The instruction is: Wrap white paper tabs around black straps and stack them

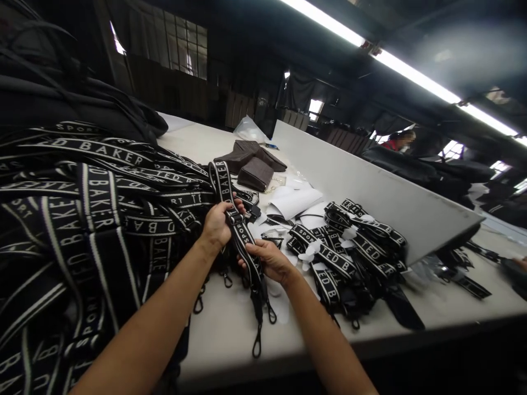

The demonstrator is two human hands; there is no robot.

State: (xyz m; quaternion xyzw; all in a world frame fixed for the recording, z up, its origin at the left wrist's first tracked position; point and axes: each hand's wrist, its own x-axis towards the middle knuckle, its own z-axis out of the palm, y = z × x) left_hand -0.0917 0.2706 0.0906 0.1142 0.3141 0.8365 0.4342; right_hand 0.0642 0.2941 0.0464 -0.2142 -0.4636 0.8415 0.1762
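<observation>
A black strap with white lettering [242,237] is folded lengthwise between my hands, with black metal clips dangling at its lower end over the table. My left hand [219,224] grips it near the upper part, by the buckle. Lower down, my right hand [269,259] pinches the strap between thumb and fingers. A large heap of similar straps [94,206] lies to the left of my hands. On the right, folded straps [362,247] are piled up, some with white wraps around them.
White papers [294,202] lie behind the strap, near dark brown folded pieces [255,173] and a clear plastic bag [250,129]. A white upright divider [370,186] crosses the table [222,340]. A person [399,141] is in the right background; another hand [521,263] shows at the right edge.
</observation>
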